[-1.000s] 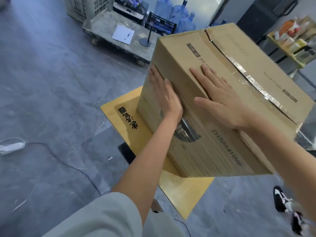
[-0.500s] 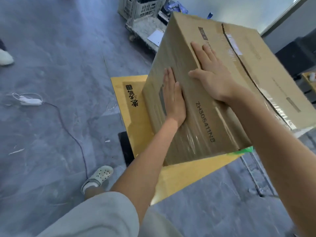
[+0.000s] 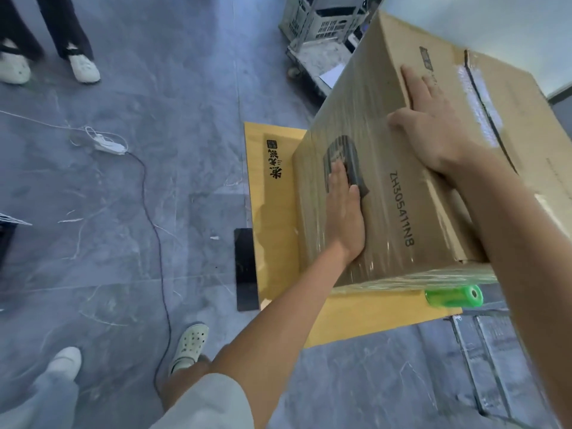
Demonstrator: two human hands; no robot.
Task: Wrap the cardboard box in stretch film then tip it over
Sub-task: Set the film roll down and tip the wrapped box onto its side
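A large cardboard box [image 3: 396, 187] stands on a flat yellow cardboard sheet [image 3: 272, 212] on the floor. Shiny stretch film covers its near side, which bears black printed letters. My left hand [image 3: 343, 212] lies flat, fingers together, on that filmed side over a dark handle cutout. My right hand [image 3: 430, 125] rests flat on the top edge, fingers spread over the taped top flap. A green-handled stretch film roll [image 3: 453, 295] lies at the box's near bottom edge, film still running to the box.
A black flat panel [image 3: 246, 267] lies beside the yellow sheet. A white power strip [image 3: 108, 145] and black cable [image 3: 154, 243] cross the grey floor at left. Other people's feet [image 3: 83, 68] stand at the upper left. A cart with crates [image 3: 322, 29] stands behind the box.
My left hand has slid down the filmed side onto the handle cutout. My view has swung left and down, so the green roll and more floor show.
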